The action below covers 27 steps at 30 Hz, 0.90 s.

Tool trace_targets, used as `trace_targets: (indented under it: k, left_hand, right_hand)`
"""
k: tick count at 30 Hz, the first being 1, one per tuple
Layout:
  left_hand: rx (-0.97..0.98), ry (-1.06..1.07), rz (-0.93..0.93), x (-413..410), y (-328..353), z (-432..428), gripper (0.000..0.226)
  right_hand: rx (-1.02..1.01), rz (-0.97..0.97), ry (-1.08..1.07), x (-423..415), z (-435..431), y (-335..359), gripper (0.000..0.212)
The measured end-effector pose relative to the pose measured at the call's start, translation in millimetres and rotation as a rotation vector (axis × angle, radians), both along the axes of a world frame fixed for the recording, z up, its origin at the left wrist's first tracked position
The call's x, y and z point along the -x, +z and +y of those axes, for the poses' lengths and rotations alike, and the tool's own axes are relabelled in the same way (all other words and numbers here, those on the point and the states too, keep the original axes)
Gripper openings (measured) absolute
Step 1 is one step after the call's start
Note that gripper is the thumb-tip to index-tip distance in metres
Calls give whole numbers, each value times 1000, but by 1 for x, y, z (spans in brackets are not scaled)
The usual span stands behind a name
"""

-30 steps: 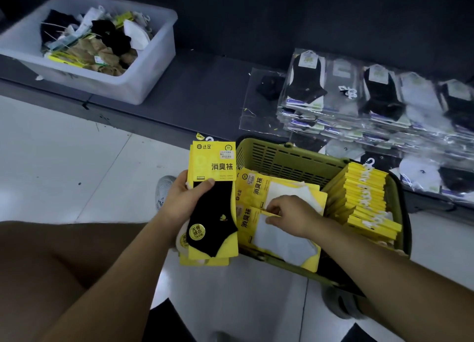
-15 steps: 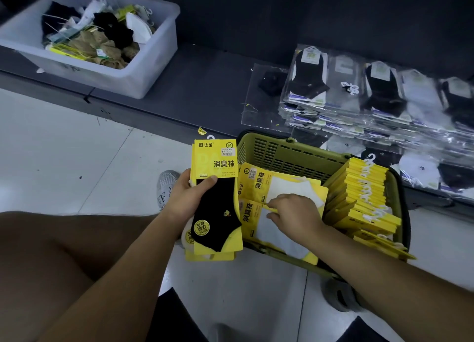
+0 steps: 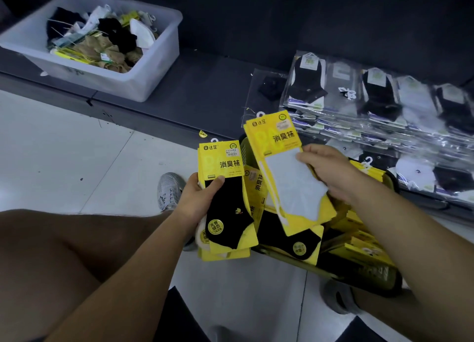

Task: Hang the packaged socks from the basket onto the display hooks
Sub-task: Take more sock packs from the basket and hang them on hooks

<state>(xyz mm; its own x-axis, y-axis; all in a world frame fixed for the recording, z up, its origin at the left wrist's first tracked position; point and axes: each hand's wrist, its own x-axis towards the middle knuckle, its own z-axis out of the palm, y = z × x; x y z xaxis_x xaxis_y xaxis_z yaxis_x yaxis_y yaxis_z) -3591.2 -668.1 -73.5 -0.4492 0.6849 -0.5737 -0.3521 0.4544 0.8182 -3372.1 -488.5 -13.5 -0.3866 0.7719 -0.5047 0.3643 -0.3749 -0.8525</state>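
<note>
Moved: white pack (image 3: 289,185), lifted out of basket (image 3: 372,277), now pinched by right grip (image 3: 331,172). Left grip (image 3: 197,203) clasps black stack (image 3: 228,203). Hanging apparently not begun.

Both bare forearms reach forward and down, elbows bent. The left hand (image 3: 200,200) grips a black-sock pack (image 3: 230,213) at its side edge, with the thumb laid across the front. The right hand (image 3: 331,172), held a little higher, pinches a white-sock pack (image 3: 289,187), thumb pressed on its face. A bare thigh lies under the left arm.
</note>
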Motion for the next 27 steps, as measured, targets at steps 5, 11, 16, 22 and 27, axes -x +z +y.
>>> trace_targets:
  k: [5,11,16,22,27]
  left_hand:
    - [-86,-51,18,-18,11,2,74]
    - [-117,-57,-150,-13,5,2,56]
    - [-74,-6,-163,-2,-1,-2,54]
    - [-86,-38,-184,2,-7,0,71]
    - [-85,-46,-186,1,-9,3,68]
  right_hand:
    - [214,139,28,37,-48,-10,8]
    - [-118,-63,195,42,-51,-33,10]
    - [-650,-713,582,4,-10,-74,36]
    - [-760,-784,623,-5,-7,-104,43]
    - [-883,-822,570,-4,-9,-104,35]
